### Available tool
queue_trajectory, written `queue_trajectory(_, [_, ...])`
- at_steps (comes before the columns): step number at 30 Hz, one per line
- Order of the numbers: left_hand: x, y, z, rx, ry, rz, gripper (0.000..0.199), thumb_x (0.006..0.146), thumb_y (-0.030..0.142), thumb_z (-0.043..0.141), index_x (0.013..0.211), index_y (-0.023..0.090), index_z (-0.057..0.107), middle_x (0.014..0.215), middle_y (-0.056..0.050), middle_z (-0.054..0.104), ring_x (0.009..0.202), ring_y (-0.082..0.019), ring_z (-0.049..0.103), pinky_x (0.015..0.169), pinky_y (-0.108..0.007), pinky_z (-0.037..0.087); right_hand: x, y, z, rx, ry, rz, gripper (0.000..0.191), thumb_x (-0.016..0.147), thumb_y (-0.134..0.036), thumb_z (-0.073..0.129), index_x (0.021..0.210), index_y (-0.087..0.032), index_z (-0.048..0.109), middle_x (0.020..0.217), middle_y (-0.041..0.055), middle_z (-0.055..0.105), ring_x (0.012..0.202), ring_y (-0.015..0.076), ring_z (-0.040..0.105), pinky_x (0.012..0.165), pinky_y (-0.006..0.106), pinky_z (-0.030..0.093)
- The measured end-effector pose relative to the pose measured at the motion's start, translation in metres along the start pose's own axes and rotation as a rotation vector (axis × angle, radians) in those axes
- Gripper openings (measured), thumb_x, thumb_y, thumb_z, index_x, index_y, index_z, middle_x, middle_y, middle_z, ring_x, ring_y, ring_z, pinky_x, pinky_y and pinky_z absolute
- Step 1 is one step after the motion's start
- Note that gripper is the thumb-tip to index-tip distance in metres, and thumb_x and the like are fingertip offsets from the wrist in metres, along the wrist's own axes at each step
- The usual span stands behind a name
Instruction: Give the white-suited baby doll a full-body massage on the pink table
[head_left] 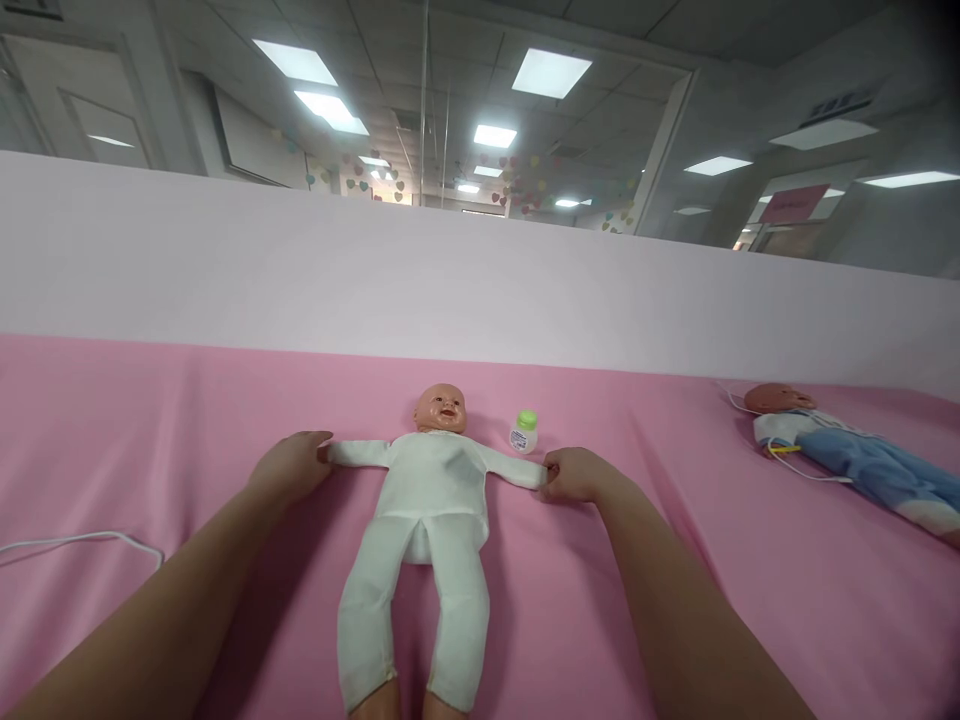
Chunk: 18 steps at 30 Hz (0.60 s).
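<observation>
While the baby doll lies face-up on the pink table, the left hand and right hand each pinch a sleeve end; soft, light, limp limbs suggest supporting the torso.

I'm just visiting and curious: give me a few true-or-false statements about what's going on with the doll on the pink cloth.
1. The doll in white lies on its back, arms spread. True.
2. The left hand and the right hand each grip a foot. False: each holds a sleeve end.
3. A small bottle with a green cap stands beside the doll's head. True.
4. The second doll, far right, wears red. False: it wears blue.
5. The cloth is pink. True.
</observation>
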<state>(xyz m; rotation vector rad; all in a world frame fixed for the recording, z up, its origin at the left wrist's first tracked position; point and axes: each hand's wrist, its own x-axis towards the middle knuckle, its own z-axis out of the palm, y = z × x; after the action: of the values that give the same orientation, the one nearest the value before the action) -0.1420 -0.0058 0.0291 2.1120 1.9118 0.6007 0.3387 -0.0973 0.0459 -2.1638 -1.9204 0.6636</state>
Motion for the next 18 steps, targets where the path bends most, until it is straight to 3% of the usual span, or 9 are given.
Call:
queue_trajectory(3, [-0.002, 0.001, -0.006, 0.102, -0.053, -0.05, 0.023, 0.08, 0.047, 0.062, 0.074, 0.025, 0.062, 0.082, -0.008, 0.073, 0.076, -0.03, 0.068, 0.064, -0.034, 0.04, 0.003, 0.006, -0.001, -0.026, 0.021, 0.05, 0.025, 0.064, -0.042, 0.084, 0.08, -0.026, 0.073, 0.091, 0.0047, 0.076, 0.082, 0.0288, 0.07, 0.065, 0.035, 0.046])
queue_trajectory(8, [-0.003, 0.001, -0.005, 0.078, -0.025, -0.092, 0.028, 0.077, 0.054, 0.066, 0.075, 0.026, 0.062, 0.082, -0.009, 0.073, 0.076, -0.031, 0.067, 0.061, -0.034, 0.038, 0.007, 0.013, -0.004, 0.069, -0.027, 0.024, 0.04, 0.058, -0.049, 0.09, 0.078, -0.024, 0.066, 0.087, 0.0032, 0.074, 0.077, 0.0234, 0.066, 0.063, 0.031, 0.042])
queue_trajectory(14, [-0.002, -0.003, -0.005, -0.141, 0.064, -0.143, 0.044, 0.068, 0.062, 0.077, 0.095, 0.028, 0.073, 0.102, -0.008, 0.078, 0.096, -0.034, 0.071, 0.067, -0.034, 0.046, 0.007, 0.031, -0.002, 0.558, -0.268, -0.056, 0.038, 0.07, -0.045, 0.087, 0.089, -0.021, 0.064, 0.071, -0.0002, 0.066, 0.06, 0.0128, 0.055, 0.056, 0.026, 0.039])
queue_trajectory(18, [-0.003, -0.008, -0.002, -0.427, 0.058, -0.247, 0.057, 0.064, 0.061, 0.084, 0.108, 0.025, 0.075, 0.106, -0.007, 0.079, 0.099, -0.031, 0.072, 0.073, -0.032, 0.051, 0.014, 0.045, 0.011, 0.863, -0.269, -0.047, 0.041, 0.072, -0.043, 0.088, 0.096, -0.019, 0.067, 0.079, 0.0011, 0.068, 0.057, 0.008, 0.051, 0.048, 0.02, 0.034])
